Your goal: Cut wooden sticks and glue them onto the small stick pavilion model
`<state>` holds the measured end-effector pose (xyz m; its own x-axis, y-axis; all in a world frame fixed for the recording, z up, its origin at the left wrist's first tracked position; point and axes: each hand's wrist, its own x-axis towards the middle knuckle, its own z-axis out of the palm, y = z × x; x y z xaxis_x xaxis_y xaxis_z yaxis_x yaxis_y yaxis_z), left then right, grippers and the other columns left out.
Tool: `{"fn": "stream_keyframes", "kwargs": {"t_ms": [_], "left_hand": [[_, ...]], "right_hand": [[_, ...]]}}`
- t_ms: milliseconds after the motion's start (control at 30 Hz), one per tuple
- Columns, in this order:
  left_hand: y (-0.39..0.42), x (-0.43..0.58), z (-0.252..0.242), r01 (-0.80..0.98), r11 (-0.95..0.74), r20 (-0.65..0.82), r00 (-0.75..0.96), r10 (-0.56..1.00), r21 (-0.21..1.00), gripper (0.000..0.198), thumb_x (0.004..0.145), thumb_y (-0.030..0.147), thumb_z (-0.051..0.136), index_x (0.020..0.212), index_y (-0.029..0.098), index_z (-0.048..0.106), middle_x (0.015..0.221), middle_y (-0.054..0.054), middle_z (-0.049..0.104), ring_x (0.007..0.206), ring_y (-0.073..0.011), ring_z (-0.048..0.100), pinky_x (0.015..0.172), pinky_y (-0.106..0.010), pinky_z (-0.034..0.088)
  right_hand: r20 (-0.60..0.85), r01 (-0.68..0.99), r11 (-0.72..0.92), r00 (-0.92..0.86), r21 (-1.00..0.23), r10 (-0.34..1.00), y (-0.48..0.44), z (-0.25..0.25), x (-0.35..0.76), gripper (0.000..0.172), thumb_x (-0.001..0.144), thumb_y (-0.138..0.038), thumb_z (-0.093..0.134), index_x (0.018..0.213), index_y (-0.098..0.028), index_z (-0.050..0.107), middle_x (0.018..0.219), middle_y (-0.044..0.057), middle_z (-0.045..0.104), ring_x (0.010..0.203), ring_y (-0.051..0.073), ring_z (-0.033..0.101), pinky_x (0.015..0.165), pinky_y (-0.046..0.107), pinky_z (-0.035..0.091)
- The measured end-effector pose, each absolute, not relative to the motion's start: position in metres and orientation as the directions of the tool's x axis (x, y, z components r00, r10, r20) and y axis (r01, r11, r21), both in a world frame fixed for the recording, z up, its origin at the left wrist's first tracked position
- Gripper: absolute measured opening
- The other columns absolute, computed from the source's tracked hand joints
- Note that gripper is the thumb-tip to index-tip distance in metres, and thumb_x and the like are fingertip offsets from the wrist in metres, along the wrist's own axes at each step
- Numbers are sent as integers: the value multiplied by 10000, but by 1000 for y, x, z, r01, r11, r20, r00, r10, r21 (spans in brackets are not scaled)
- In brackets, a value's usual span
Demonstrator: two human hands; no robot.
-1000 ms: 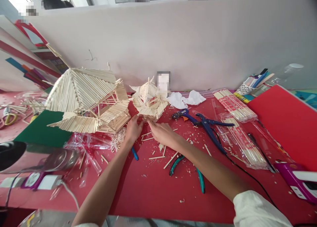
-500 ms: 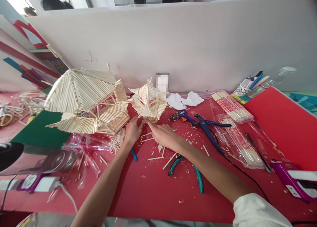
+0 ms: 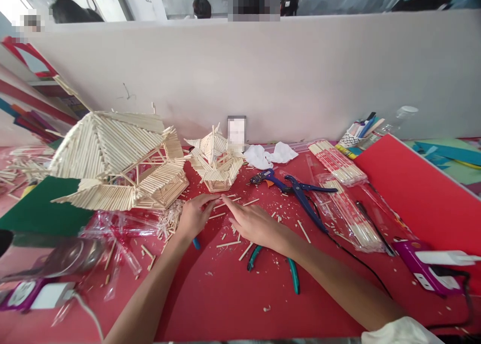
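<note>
My left hand [image 3: 196, 215] is low over the red table, thumb and forefinger brought together at the tips; whatever they pinch is too small to make out. Opposite it, my right hand [image 3: 255, 223] stretches its forefinger towards those fingertips, its thumb apart and nothing visible in its grasp. Thin cut wooden sticks [image 3: 251, 202] lie around the fingertips. Just beyond stands a small pavilion model [image 3: 216, 166] built of wooden sticks, apart from both hands. A bigger stick-built pavilion [image 3: 116, 143] with a wide sloping roof is on the left.
Teal-handled pliers [image 3: 293, 275] lie below my right forearm. A blue glue gun [image 3: 272, 178] and blue pliers [image 3: 306, 199] rest to the right, beside packs of sticks [image 3: 336, 162]. Crumpled tissue [image 3: 259, 156], a red board [image 3: 409, 184] and a purple power strip [image 3: 424, 266] are also there.
Both hands have come away from the base of the small pavilion, towards me, and are now over the loose sticks. The view has shifted slightly right.
</note>
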<state>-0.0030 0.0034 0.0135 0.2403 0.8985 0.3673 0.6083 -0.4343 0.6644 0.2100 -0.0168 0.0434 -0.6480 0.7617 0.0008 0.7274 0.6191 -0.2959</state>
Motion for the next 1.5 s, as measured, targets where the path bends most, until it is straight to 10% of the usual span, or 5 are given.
{"fn": "stream_keyframes", "kwargs": {"t_ms": [467,767,933,1267,1500], "left_hand": [[1,2,7,651,-472,442,227,868,594,191,962,318,566,975,217,728,945,-58,780,860,-188,731,797,-295,556],[3,0,1,647,-445,425,201,883,619,191,952,327,582,963,231,747,942,-44,780,849,-183,728,802,-281,553],[4,0,0,644,-448,422,208,882,620,197,949,329,583,975,238,756,950,-47,780,865,-186,728,811,-285,559],[0,2,9,646,-449,430,200,880,617,213,952,346,573,960,220,744,918,-52,774,822,-177,720,769,-273,553],[-3,2,13,642,-435,432,174,885,632,234,955,371,563,961,221,743,930,-56,778,838,-184,723,791,-279,558]], "right_hand": [[-130,785,569,-608,-245,783,-12,74,227,685,1023,-359,457,1597,-84,204,957,154,765,808,277,721,692,346,497],[-323,988,-4,55,156,945,37,90,342,738,818,-595,713,1296,-51,574,1245,277,659,1201,415,607,920,467,477],[-514,987,-14,96,162,852,56,74,363,702,720,-558,783,1256,-125,646,1238,212,691,1145,369,659,851,411,501],[-417,986,12,58,164,907,38,105,367,464,872,-453,623,1190,-117,661,1214,218,680,1104,356,657,798,374,482],[-363,958,251,-285,-139,887,14,127,347,404,979,-513,415,1115,-180,599,1121,156,689,989,302,662,777,363,464]]}}
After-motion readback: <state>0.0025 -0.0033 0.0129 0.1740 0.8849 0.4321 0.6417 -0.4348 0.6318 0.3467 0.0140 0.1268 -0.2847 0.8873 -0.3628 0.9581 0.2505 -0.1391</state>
